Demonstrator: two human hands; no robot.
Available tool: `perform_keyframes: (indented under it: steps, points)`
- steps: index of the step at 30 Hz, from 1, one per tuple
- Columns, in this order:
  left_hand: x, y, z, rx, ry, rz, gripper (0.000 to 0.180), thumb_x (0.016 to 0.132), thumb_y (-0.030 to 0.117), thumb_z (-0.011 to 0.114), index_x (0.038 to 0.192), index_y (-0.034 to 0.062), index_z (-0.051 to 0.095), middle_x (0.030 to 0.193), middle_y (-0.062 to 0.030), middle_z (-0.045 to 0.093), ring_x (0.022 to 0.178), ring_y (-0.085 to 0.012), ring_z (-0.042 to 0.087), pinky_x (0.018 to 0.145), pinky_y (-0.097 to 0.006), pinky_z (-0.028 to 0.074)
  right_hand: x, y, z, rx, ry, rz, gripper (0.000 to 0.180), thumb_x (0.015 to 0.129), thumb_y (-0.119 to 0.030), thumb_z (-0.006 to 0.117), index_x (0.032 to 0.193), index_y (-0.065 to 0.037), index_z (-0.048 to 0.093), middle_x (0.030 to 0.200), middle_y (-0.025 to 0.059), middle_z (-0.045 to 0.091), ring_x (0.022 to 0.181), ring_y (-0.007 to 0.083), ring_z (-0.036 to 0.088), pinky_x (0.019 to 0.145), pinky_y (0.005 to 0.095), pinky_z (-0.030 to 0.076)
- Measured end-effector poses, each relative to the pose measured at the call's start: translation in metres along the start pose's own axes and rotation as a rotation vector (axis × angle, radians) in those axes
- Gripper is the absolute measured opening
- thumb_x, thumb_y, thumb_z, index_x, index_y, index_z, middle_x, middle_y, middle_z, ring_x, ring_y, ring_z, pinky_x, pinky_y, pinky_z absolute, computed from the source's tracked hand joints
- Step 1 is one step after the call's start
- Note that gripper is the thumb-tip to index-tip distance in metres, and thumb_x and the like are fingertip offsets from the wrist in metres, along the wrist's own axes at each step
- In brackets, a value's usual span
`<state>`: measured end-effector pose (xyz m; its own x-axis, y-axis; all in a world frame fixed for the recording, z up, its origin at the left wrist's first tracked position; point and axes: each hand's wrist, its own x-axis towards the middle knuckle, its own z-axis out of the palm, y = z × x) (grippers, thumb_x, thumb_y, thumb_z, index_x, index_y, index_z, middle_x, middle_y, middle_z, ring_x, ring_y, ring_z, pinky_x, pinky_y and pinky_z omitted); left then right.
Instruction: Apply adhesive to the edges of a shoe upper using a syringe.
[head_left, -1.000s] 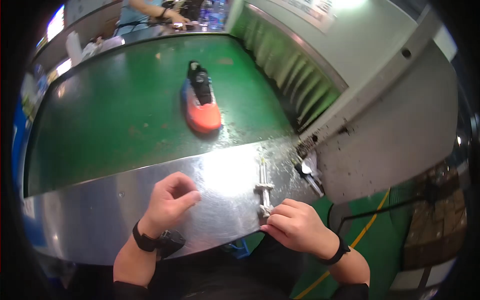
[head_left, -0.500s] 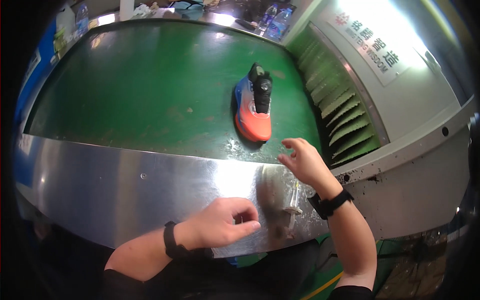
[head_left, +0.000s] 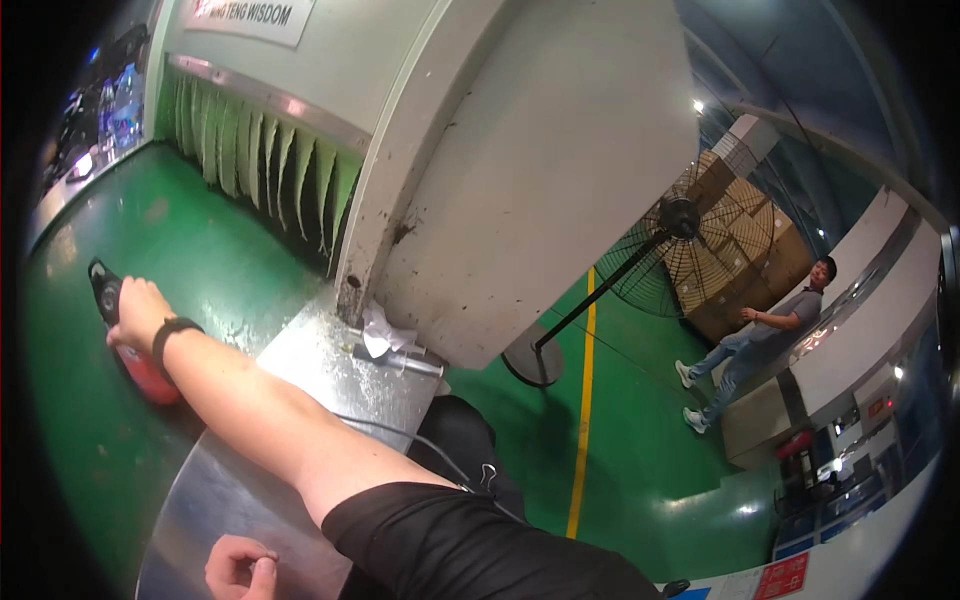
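A running shoe (head_left: 148, 380) with an orange-red toe and a black upper part sits on the green belt surface (head_left: 70, 390) at the far left. Stretched out over it, my right hand (head_left: 142, 308) is closed around the shoe's middle, fingers over the top and thumb down the near side. A black loop stands up at the shoe's far end. Low in the picture, my left hand (head_left: 238, 568) hovers by the metal table edge (head_left: 215, 490), fingers curled in toward the thumb with nothing visible between them. Its wrist is out of the picture.
Green strip curtains (head_left: 255, 150) hang across the opening of a grey machine (head_left: 480, 180). A crumpled white cloth (head_left: 385, 330) and a metal-tipped tool (head_left: 400, 362) lie at the metal corner. Further right are a pedestal fan (head_left: 680, 218), stacked cartons (head_left: 745, 240) and a standing person (head_left: 770, 335).
The view has swung to the right. My right hand, earlier apart from the shoe with fingers bent, now grips it. My left hand now shows only at the lower edge.
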<state>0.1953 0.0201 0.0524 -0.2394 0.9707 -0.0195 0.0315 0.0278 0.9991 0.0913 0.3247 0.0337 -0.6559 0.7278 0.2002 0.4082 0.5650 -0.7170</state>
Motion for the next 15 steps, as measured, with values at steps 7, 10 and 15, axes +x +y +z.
perform_keyframes:
  steps: [7, 10, 15]
  points:
    - [-0.006, 0.019, -0.017, -0.005, 0.038, 0.094, 0.012, 0.084, -0.009, 0.056, 0.092, -0.0014, 0.058, 0.092, -0.0071, 0.058, 0.083, -0.0149, 0.055, 0.076, -0.026, 0.045, 0.006, -0.004, 0.02, -0.098, 0.084, 0.033, 0.058, 0.061, -0.023, 0.08, 0.106, 0.003, 0.053, 0.102, 0.0211, 0.061, 0.1, 0.036, 0.058, 0.088, 0.0401, 0.049]
    - [-0.013, 0.03, -0.028, -0.014, 0.116, 0.15, 0.012, 0.083, -0.01, 0.054, 0.092, -0.0029, 0.058, 0.091, -0.0092, 0.058, 0.085, -0.0169, 0.055, 0.077, -0.027, 0.044, 0.013, -0.022, 0.033, -0.195, 0.01, 0.003, 0.055, 0.059, -0.021, 0.079, 0.104, 0.0, 0.055, 0.101, 0.0175, 0.061, 0.101, 0.0326, 0.057, 0.09, 0.038, 0.048]
    - [-0.032, 0.041, -0.038, -0.05, 0.159, 0.257, 0.01, 0.087, -0.005, 0.048, 0.094, -0.0041, 0.055, 0.092, -0.0147, 0.058, 0.082, -0.0206, 0.053, 0.076, -0.031, 0.044, 0.005, -0.073, 0.077, -0.507, -0.094, -0.183, 0.043, 0.059, -0.026, 0.076, 0.094, -0.004, 0.065, 0.097, 0.011, 0.064, 0.093, 0.0219, 0.06, 0.085, 0.0292, 0.047]
